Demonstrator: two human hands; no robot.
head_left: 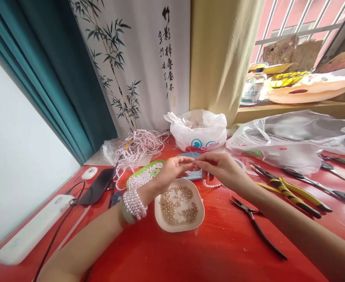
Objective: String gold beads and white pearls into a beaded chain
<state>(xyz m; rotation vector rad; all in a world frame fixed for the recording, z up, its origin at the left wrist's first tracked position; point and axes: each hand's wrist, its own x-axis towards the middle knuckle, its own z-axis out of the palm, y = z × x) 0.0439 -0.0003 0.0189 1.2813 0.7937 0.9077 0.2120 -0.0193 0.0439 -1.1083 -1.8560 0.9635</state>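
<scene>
1. While my two hands meet above the red table (213,250), my left hand (172,169) pinches its fingertips together on something too small to make out, just over the far edge of the white dish (160,219).
2. My right hand (223,168) is pinched the same way, thumb and forefinger closed on a thin thread (191,152) that rises a little between both hands; the fingertips of the two hands nearly touch.
3. From under my right hand a short pearl string (212,185) hangs down and lies on the table just right of the dish.
4. That dish sits near me, below my hands, and holds a scatter of small gold beads (178,205).
5. My left wrist wears a stack of pearl bracelets (134,203).
6. Left of the dish stands a green tray (144,169) with pearl strands, and farther left a loose heap of pink pearl strands (139,147).
7. Black pliers (256,225) lie to the near right, yellow-handled pliers (292,194) farther right.
8. Beyond my hands sits a white plastic bag (198,129).
</scene>
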